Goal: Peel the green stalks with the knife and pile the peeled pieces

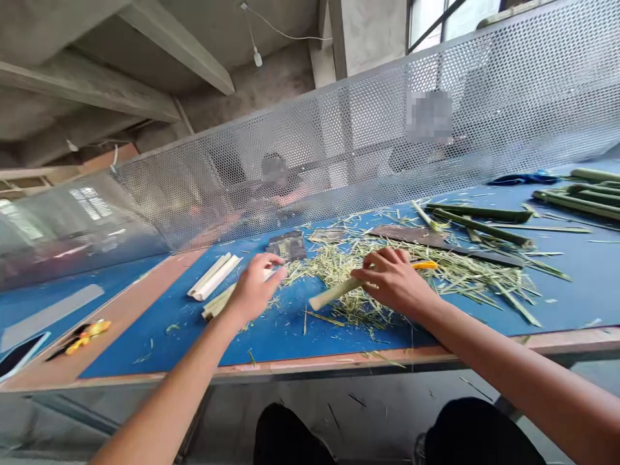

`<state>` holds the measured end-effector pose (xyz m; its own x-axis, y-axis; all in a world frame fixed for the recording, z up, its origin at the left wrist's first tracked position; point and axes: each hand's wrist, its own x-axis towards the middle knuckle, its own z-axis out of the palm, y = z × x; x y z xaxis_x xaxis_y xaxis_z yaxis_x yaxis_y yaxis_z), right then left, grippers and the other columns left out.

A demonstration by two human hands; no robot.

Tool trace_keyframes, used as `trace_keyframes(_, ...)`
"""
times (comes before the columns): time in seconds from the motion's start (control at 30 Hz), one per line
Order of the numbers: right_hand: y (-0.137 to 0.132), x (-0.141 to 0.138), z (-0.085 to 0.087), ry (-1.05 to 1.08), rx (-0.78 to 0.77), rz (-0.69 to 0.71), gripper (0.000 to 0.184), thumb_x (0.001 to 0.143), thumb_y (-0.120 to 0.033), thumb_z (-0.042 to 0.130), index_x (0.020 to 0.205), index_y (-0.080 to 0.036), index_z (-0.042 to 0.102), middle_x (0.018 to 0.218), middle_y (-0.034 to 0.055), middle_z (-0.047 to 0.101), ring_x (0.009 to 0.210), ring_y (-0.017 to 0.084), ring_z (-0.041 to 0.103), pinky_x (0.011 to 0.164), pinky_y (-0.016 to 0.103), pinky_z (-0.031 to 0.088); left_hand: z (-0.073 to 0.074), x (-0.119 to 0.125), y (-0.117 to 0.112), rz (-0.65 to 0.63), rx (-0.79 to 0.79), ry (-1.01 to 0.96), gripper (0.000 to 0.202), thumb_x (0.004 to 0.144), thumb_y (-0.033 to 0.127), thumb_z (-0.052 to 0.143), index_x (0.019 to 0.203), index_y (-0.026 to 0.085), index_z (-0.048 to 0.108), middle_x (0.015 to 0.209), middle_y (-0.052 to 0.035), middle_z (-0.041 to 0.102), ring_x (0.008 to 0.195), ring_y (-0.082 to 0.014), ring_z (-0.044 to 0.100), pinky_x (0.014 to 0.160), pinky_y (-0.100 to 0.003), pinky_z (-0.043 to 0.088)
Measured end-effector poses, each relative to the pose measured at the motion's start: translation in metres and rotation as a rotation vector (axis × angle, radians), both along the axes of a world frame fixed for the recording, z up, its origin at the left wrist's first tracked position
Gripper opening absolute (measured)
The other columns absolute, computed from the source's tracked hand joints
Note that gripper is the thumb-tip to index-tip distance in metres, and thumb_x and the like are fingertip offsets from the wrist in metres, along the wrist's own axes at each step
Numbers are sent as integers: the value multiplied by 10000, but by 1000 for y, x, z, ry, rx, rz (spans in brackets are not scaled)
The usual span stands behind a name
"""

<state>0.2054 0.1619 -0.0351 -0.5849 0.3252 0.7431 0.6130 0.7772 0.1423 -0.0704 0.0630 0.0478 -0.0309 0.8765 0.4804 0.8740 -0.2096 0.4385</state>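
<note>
My right hand (394,279) is closed round a pale peeled stalk (333,294) that sticks out to the left, low over the blue table mat (290,336). A yellow-handled tool (425,265) pokes out behind its fingers. My left hand (255,286) is pinched on the end of another pale peeled piece (219,302) lying on the mat. Two more peeled pieces (214,276) lie just left of that hand. A heap of green shavings (450,274) spreads under and behind my right hand.
Several unpeeled green stalks (484,227) lie at the far right, with a dark flat strip (436,240) across the shavings. A perforated metal screen (387,129) closes the table's far side, with people behind it. A yellow cutter (87,334) and a phone (19,355) lie at the left.
</note>
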Motion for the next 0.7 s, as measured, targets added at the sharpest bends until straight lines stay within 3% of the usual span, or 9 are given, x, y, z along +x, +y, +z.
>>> trace_keyframes(0.1, -13, -8, 11, -100, 92, 38, 195, 872, -204, 534, 1005, -274, 659, 936, 73, 592, 898, 222, 430, 783, 375, 307, -10, 58, 5, -193, -147, 61, 447, 757, 489, 585, 1133, 250, 562, 1143, -90, 608, 946, -231, 590, 766, -343, 466)
trace_keyframes(0.2, -23, -9, 19, -100, 120, 35, 285, 867, -187, 527, 1117, -297, 608, 1033, 77, 568, 943, 228, 421, 812, 385, 315, -33, 85, 16, -234, -258, 21, 437, 765, 477, 581, 1136, 248, 550, 937, -86, 665, 707, -203, 604, 566, -296, 424)
trace_keyframes(0.33, -8, 16, 22, 0, 53, -41, 446, 841, -187, 512, 1273, -298, 511, 1190, 90, 518, 1042, 251, 428, 859, 410, 348, -51, 83, 39, -180, -152, -215, 245, 822, 443, 515, 909, 220, 565, 635, -10, 578, 482, -125, 500, 436, -241, 332)
trace_keyframes(0.43, 28, 52, 17, 90, -158, -207, 357, 836, -217, 489, 1174, -232, 600, 1075, 102, 589, 993, 255, 496, 828, 409, 392, -51, 73, 57, -134, 21, -576, 207, 834, 412, 503, 839, 206, 492, 646, 26, 526, 433, -79, 458, 402, -213, 348)
trace_keyframes(0.57, 69, 85, 5, -143, -472, -223, 277, 833, -285, 508, 1038, -202, 676, 953, 93, 658, 864, 222, 581, 748, 352, 437, -54, 66, 73, -164, 214, -916, 182, 826, 366, 529, 848, 199, 461, 706, 35, 519, 465, -55, 488, 441, -198, 419)
trace_keyframes(0.7, 76, 83, 0, -315, -469, -199, 353, 828, -382, 540, 1120, -212, 643, 1027, 106, 659, 931, 242, 585, 760, 357, 440, -64, 65, 71, -202, 299, -978, 190, 817, 365, 562, 861, 200, 477, 686, 42, 506, 461, -42, 458, 435, -179, 404)
